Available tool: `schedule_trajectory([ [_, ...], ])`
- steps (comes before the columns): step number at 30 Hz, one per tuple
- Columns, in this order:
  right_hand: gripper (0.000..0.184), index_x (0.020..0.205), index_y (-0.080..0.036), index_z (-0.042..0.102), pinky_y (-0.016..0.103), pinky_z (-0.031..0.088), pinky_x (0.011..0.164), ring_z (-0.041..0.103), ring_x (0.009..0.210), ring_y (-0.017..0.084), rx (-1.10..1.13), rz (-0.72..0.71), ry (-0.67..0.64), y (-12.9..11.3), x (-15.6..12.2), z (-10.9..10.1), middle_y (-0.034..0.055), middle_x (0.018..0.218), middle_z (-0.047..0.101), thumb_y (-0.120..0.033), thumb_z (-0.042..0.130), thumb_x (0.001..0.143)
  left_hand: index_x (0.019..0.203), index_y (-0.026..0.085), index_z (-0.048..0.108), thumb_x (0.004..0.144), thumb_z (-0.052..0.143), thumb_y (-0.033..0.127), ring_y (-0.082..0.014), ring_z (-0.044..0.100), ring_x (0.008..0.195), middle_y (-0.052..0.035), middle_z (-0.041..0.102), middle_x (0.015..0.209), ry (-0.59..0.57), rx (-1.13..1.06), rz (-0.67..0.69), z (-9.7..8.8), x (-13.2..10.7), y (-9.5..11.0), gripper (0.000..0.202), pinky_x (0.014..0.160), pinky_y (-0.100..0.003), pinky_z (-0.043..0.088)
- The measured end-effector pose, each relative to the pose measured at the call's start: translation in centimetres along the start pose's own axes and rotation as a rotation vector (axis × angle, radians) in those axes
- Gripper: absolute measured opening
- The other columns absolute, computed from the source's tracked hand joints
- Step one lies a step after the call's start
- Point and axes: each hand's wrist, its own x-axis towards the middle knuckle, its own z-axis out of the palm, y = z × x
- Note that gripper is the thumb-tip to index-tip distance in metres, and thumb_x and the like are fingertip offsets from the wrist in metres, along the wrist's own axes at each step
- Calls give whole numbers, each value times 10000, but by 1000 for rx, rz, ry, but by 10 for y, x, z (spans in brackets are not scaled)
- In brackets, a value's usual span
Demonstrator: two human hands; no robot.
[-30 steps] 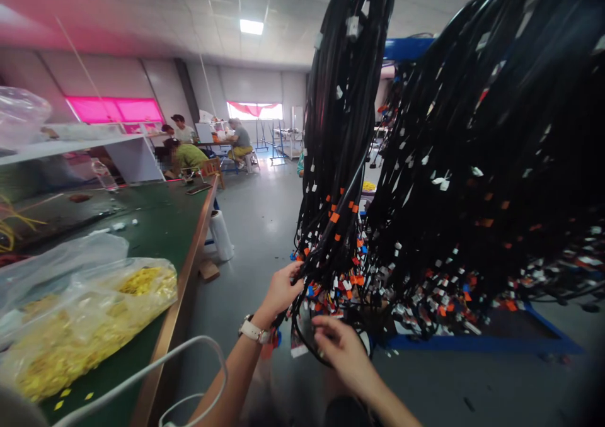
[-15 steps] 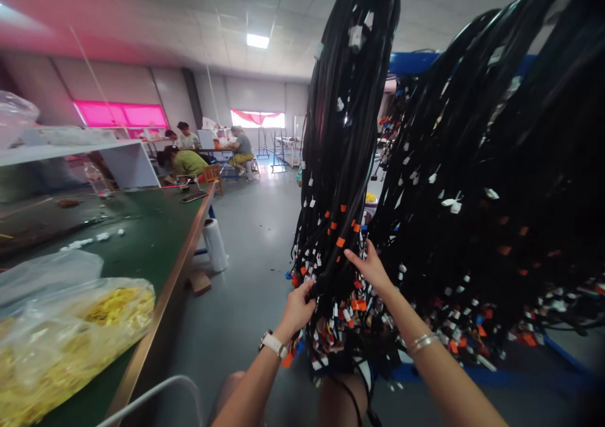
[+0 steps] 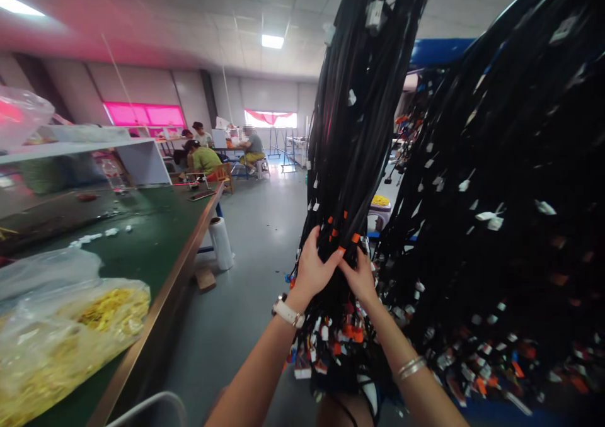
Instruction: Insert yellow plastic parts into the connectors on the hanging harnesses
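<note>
- A workshop floor, grey and bare underfoot; a long green bench (image 3: 155, 244) runs along my left, and black cable bundles hang from a rack on my right.
- On the bench's near end lies a clear plastic bag (image 3: 70, 332) full of small yellow pieces.
- My left hand (image 3: 316, 269) and right hand (image 3: 362, 277) are both closed around the nearest hanging harness bundle (image 3: 350, 162), gripping just under its orange tape bands (connectors dangle below).
- The bundle hangs from above, not yet lifted off; gathering looks about done, removal is left.
- Far back, seated people work at tables.
</note>
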Motion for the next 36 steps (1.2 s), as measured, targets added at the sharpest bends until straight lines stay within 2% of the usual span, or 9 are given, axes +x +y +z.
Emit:
schedule_trajectory([
  [3, 645, 1244, -144, 475, 447, 437, 816, 552, 940, 300, -78, 21, 18, -13, -11, 9, 129, 1007, 583, -461, 592, 694, 1393, 175, 172, 700, 656, 459, -259, 296, 1309, -157, 325, 1406, 84, 122, 121, 14, 36, 32, 893, 1072, -406, 272],
  [6, 704, 1269, -86, 439, 470, 418, 821, 515, 979, 345, -153, 4, 28, -26, -20, 17, 169, 1006, 547, -432, 598, 677, 1414, 207, 79, 653, 693, 491, -312, 230, 1331, -181, 253, 1432, 146, 244, 129, 28, 66, 54, 1018, 1052, -465, 270],
  [9, 671, 1286, -120, 419, 473, 409, 820, 489, 994, 353, -165, -28, 28, -36, -26, 21, 163, 1002, 530, -361, 592, 684, 1415, 239, 34, 614, 741, 444, -362, 262, 1306, -206, 234, 1431, 182, 310, 49, 39, 86, 60, 1088, 997, -508, 308],
  [11, 646, 1287, -146, 420, 470, 408, 825, 487, 983, 344, -147, -31, 18, -40, -28, 22, 148, 998, 520, -333, 584, 691, 1415, 243, 27, 607, 750, 413, -374, 386, 1227, -224, 309, 1386, 137, 315, -44, 42, 94, 57, 1097, 928, -490, 377],
  [15, 612, 1273, -132, 441, 467, 399, 871, 476, 1015, 327, -96, -18, 8, -37, -27, 22, 152, 1045, 509, -332, 562, 708, 1420, 231, 65, 683, 671, 381, -317, 594, 964, -179, 555, 1140, 30, 366, -106, 40, 102, 47, 966, 779, -398, 461],
  [22, 340, 1094, -167, 576, 393, 441, 843, 565, 925, 233, 143, -18, -59, -5, -13, 13, 101, 1004, 599, -290, 460, 799, 1420, 186, 103, 681, 655, 359, -277, 619, 920, -125, 637, 1002, -22, 451, -32, 33, 110, 41, 939, 784, -351, 453],
  [27, 383, 1109, -147, 548, 448, 378, 927, 495, 1072, 266, 0, -65, 214, 23, 26, -6, 143, 1128, 542, -371, 446, 814, 1415, 171, 131, 672, 652, 381, -276, 625, 912, -118, 652, 993, -60, 453, 13, 30, 113, 40, 931, 776, -346, 457],
  [30, 574, 1252, -124, 451, 462, 271, 1024, 373, 1237, 285, 24, -21, 131, 36, 56, -10, 175, 1311, 445, -472, 476, 797, 1408, 172, 154, 673, 647, 373, -280, 627, 913, -111, 657, 994, -83, 446, 46, 27, 114, 40, 908, 780, -344, 457],
  [36, 558, 1184, -196, 562, 444, 422, 905, 559, 1074, 286, 135, 69, -12, 46, 63, 0, 107, 1167, 618, -565, 494, 771, 1411, 157, 129, 685, 634, 385, -281, 628, 892, -118, 655, 973, -66, 504, 54, 26, 112, 40, 913, 772, -352, 460],
])
